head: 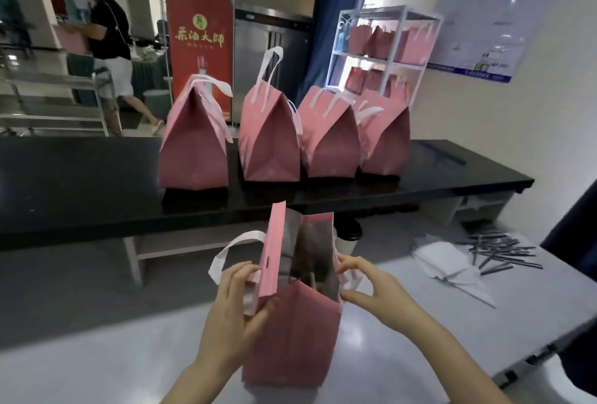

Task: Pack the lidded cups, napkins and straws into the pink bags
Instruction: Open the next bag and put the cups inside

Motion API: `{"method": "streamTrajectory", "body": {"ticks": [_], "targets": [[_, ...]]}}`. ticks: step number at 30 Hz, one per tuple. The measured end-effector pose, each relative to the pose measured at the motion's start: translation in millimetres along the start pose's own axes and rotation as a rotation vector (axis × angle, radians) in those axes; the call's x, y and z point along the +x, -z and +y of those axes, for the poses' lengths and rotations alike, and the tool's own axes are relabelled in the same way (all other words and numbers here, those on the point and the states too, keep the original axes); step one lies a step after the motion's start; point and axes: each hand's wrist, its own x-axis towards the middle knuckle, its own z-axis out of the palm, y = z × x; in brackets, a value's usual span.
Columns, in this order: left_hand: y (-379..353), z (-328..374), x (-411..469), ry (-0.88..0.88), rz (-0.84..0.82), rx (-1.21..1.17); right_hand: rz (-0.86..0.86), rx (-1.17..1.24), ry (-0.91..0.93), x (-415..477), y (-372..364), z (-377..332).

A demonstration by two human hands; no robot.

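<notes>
Pink bag (290, 339), mouth held apart: left hand (235, 303) grips the nine-o'clock wall, right hand (365, 284) pinches the three-o'clock rim. Uneven pull may tip or tear it

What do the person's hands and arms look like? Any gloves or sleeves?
No gloves. The left hand and right hand are both bare, with no rings, watch or bracelet that I can see. The left forearm and right forearm are bare too; no sleeve shows in this view.
</notes>
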Motion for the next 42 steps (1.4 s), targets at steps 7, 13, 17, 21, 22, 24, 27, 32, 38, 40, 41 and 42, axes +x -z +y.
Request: {"method": "streamTrajectory", "body": {"ticks": [7, 13, 17, 21, 22, 24, 27, 32, 38, 40, 41, 42], "targets": [[-10, -16, 7, 0.021, 0.000, -0.008, -0.079, 0.067, -0.006, 28, 21, 22], [-8, -14, 9, 0.001, 0.004, 0.059, -0.159, 0.098, 0.016, 53, 36, 49], [-10, -10, 8, 0.004, 0.058, 0.096, -0.191, 0.130, 0.043, 71, 44, 73], [-15, 3, 5, 0.028, 0.134, 0.177, -0.179, 0.116, 0.044, 97, 50, 107], [-17, 8, 4, 0.046, 0.171, 0.195, -0.160, 0.094, 0.034, 105, 52, 117], [-22, 22, 6, 0.068, 0.269, 0.231, -0.109, 0.019, 0.036, 120, 57, 138], [-33, 48, 13, 0.113, 0.408, 0.320, -0.083, -0.125, 0.099, 144, 66, 164], [-59, 86, 22, 0.272, 0.515, 0.490, -0.148, -0.414, 0.163, 190, 66, 187], [-93, 107, 27, 0.527, 0.467, 0.582, -0.296, -0.575, 0.177, 232, 48, 193], [-101, 109, 27, 0.587, 0.442, 0.588, -0.365, -0.565, 0.160, 242, 45, 196], [-104, 110, 27, 0.606, 0.446, 0.604, -0.384, -0.553, 0.164, 246, 45, 199], [-107, 110, 26, 0.617, 0.455, 0.622, -0.390, -0.536, 0.174, 248, 45, 201]]}}
